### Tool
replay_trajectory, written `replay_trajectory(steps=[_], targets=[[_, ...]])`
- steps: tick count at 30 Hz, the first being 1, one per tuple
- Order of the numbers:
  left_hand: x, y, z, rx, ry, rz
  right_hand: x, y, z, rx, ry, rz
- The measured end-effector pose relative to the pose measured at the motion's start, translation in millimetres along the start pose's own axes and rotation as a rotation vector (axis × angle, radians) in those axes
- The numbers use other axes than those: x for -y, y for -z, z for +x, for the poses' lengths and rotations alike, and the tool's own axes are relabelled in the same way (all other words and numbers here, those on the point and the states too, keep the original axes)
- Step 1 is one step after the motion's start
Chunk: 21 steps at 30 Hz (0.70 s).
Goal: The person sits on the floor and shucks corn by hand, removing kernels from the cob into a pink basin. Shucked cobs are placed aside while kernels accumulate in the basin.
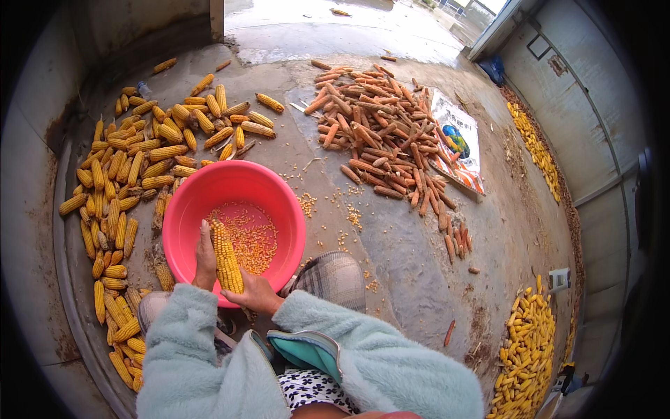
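Observation:
An ear of yellow corn (226,256) is held upright-slanted over the near side of a pink plastic basin (184,209). My left hand (205,257) grips it along its left side, thumb pointing up near the top. Around its lower end my right hand (255,293) is closed, with the thumb across the kernels. The visible rows on the ear look full. Loose corn kernels (261,238) lie scattered over the basin's bottom. The basin stands on the floor between my knees, and my forearms cover part of its near rim.
Unshelled ears (118,173) are heaped on the left along the wall. Bare reddish cobs (377,120) form a pile ahead, partly on a printed white sack (458,136). Spilled kernels (308,204) dot the concrete. Another corn heap (526,345) lies at the right; a doorway opens ahead.

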<state>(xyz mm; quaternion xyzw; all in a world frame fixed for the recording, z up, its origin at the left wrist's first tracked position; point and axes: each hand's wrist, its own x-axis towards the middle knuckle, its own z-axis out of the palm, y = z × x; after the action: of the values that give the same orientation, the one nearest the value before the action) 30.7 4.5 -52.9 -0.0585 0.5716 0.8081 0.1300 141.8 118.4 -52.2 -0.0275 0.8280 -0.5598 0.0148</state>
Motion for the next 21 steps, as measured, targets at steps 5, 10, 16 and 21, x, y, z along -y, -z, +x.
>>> replay_trajectory(steps=[5, 10, 16, 21], targets=[[9, -8, -14, 0.169, 0.255, 0.150, -5, 7, 10, 0.030, -0.256, 0.217], [14, -9, -11, 0.164, 0.239, 0.048, -17, 5, 15, -0.082, -0.160, 0.217], [-10, -8, -11, 0.112, 0.308, -0.079, -4, 55, 59, -0.477, -0.184, 0.645], [-17, -31, -30, 0.279, 0.365, -0.314, 17, 66, 107, -0.548, -0.144, 0.834]])
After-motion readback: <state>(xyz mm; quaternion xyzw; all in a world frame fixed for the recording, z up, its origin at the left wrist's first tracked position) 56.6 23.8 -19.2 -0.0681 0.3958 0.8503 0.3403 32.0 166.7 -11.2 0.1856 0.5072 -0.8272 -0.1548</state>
